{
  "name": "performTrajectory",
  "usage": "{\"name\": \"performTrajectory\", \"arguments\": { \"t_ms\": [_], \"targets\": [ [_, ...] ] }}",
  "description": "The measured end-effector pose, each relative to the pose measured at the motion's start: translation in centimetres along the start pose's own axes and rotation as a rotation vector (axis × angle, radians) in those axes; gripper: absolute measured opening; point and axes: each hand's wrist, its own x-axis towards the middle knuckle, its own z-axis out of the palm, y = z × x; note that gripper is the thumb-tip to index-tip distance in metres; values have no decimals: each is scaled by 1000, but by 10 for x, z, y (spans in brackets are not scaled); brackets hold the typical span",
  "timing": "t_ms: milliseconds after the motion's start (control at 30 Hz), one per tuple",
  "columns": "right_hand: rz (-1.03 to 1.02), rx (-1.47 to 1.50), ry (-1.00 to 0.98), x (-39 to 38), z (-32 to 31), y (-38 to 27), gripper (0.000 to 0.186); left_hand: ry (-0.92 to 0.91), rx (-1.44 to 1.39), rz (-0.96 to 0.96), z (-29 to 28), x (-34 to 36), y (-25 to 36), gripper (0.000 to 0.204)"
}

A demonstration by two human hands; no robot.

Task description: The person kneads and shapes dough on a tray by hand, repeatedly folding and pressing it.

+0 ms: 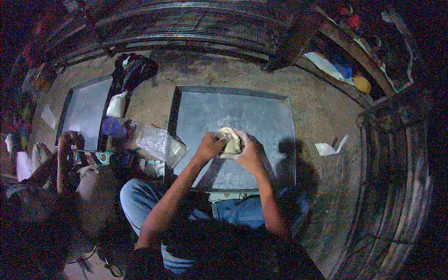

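Observation:
Both my hands hold a lump of pale dough [230, 143] above a square metal tray [231, 109]. My left hand [212, 145] has its fingers closed on the dough's left side; my right hand [247, 150] curls round its right side. The dough's top edge is folded and uneven. Faint white powder shows on the tray and on my right hand. The tray sits in front of my bent legs in blue jeans.
A co-worker's hands [70, 140] are at a second metal tray [86, 105] on the left. Between trays lie a white bag [116, 105], purple container [113, 127] and clear plastic [151, 140]. White scraps [325, 148] lie on the floor [326, 121] at right. Wooden structures [392, 186] edge the space.

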Motion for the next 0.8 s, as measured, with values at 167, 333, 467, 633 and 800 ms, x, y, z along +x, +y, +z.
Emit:
{"name": "performTrajectory", "arguments": {
  "t_ms": [167,333,467,633,800],
  "targets": [
    [107,170,-33,1,23,43,65,-133,-76,-116,-11,-6,35,40],
    [197,714,-19,2,15,56,36,-15,-177,147,-22,-8,50,41],
    [441,1331,97,1,23,63,34,249,72,-58,-10,-11,40,48],
    [320,1072,116,4,30,64,31,50,-248,20,19,-21,54,35],
    [216,18,239,-1,13,0,33,206,-255,147,38,-22,23,33]
  ]
}}
